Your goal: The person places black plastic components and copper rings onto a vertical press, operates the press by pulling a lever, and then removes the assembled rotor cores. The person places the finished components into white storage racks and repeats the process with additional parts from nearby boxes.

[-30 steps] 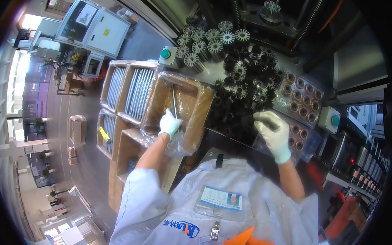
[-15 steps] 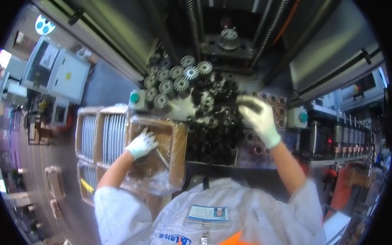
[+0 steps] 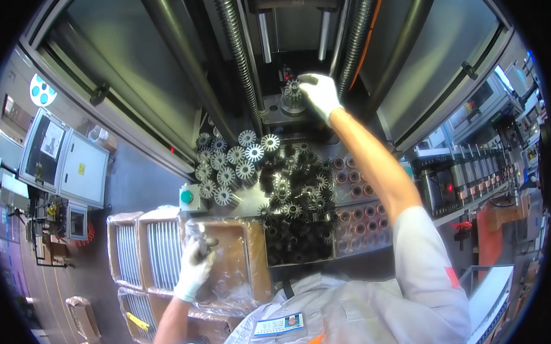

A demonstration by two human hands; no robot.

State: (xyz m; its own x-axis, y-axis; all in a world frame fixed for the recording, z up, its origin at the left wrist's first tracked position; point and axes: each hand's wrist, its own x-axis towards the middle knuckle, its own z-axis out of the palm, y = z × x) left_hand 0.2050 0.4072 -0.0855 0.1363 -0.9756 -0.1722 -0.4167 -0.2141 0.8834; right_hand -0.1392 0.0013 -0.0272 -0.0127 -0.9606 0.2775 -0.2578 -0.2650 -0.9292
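My right hand [image 3: 321, 96], in a white glove, reaches far into the press. Its fingers close on the upper end of a slotted metal core [image 3: 293, 91], which stands upright on the round fixture [image 3: 294, 106]. My left hand [image 3: 196, 269], also gloved, is over the plastic-lined cardboard box [image 3: 254, 251] at the left. Its fingers are curled with darkened tips, and what they hold cannot be made out. Between the hands, several bright slotted cores [image 3: 245, 169] stand grouped on the table, beside a pile of dark, finned metal parts [image 3: 298, 210].
Boxes of metal rods [image 3: 160, 252] sit left of the lined box. Trays of copper-coloured rings [image 3: 362, 229] lie right of the dark pile. A green button box [image 3: 188, 198] is at the table's left edge. Thick press columns [image 3: 183, 60] and spring-like hoses [image 3: 235, 46] flank the fixture.
My right hand has moved from above the ring trays forward to the fixture's core. My left hand has drawn back within the box and its fingers have curled. The view has tilted forward.
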